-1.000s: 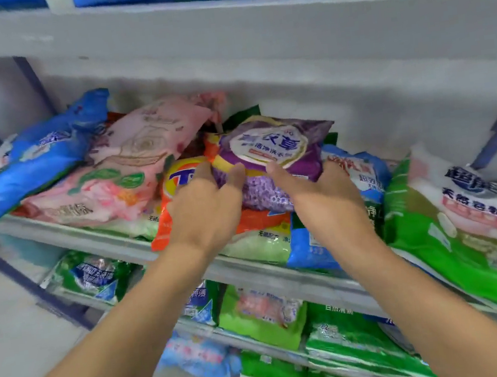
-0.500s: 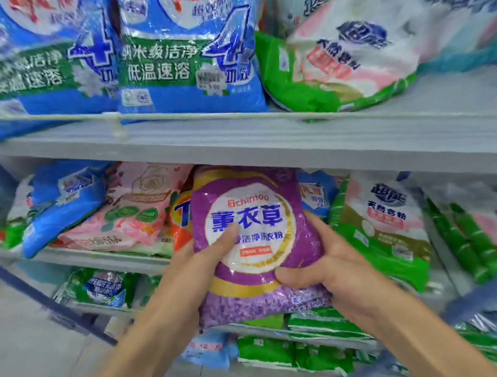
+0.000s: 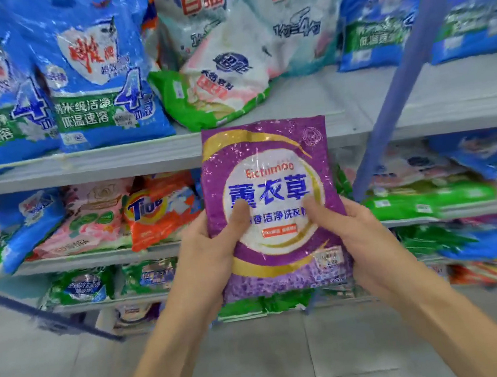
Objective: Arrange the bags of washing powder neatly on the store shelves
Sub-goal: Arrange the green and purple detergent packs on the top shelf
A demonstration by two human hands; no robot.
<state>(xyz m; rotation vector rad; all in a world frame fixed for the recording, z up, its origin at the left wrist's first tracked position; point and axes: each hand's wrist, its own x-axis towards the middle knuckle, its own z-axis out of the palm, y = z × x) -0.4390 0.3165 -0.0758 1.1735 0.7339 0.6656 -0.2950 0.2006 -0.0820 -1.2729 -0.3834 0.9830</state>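
Right now both hands are closed on one purple bag (image 3: 271, 182) of washing powder. The left hand (image 3: 207, 248) grips its left edge and the right hand (image 3: 362, 237) its right edge, each with the thumb laid across the printed front and the other fingers hidden behind. The bag is upright, face toward the camera, held in the air in front of the shelves and resting on none of them (a small price sticker (image 3: 329, 258) sits near its lower right corner). Its top edge overlaps the front lip of the upper shelf (image 3: 339, 100).

Just left of the left hand, on the middle shelf (image 3: 94, 259), an orange bag (image 3: 160, 210) leans beside a pink bag (image 3: 89, 218), and further left a small blue bag (image 3: 28, 222) lies tilted. To the right of the right hand a green bag (image 3: 428, 199) lies flat on that same level.

Above, tall blue bags (image 3: 98, 81) stand at the left of the upper shelf, and a green-and-white bag (image 3: 214, 93) slumps beside them against white bags (image 3: 283, 14) — all blurred. A slanting blue post (image 3: 399, 84) crosses the shelves on the right. Below the forearms is grey tiled floor (image 3: 260, 357).
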